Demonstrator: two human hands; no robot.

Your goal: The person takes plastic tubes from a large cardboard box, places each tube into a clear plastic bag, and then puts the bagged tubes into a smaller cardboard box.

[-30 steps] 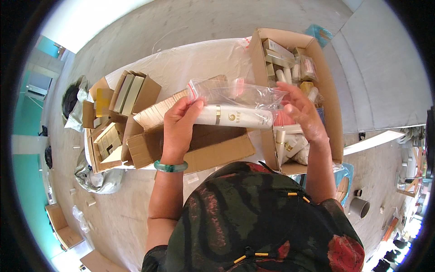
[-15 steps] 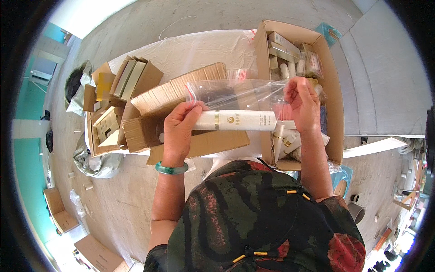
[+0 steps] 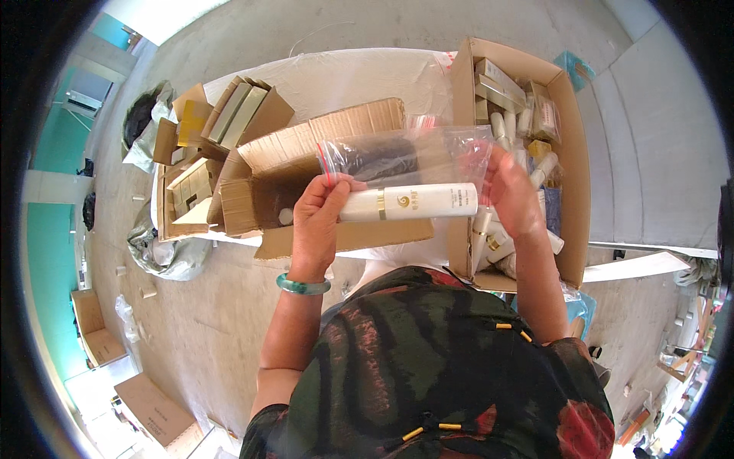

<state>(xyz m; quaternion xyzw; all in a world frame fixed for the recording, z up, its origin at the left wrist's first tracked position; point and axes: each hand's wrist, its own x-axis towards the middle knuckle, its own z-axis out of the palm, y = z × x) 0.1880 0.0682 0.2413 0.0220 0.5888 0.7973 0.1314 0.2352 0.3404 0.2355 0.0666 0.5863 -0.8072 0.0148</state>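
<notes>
A white cylindrical bottle (image 3: pixel 440 200) with a gold band and gold emblem lies level in front of me. My left hand (image 3: pixel 325 210) pinches its left end together with the red-lined mouth of a clear zip bag (image 3: pixel 443 153). The bag stretches along the bottle's far side; whether the bottle is inside it, I cannot tell. At the other end my right hand (image 3: pixel 514 191), slightly blurred, has its fingers curled on the bag's crinkled end. Below the bottle stands an open cardboard box (image 3: pixel 321 141) with a pale round thing inside.
On the right, a tall carton (image 3: pixel 577 191) holds several white bottles, small boxes and bagged items. Smaller cartons (image 3: pixel 279 115) with packed boxes stand at the left of the covered table (image 3: pixel 336 80). A sack (image 3: pixel 164 252) lies on the floor beyond the table's left edge.
The bag has shifted from the bottle's surface, which now shows more clearly. My right hand has lowered its fingers toward the bottle's end. The whole view has shifted slightly.
</notes>
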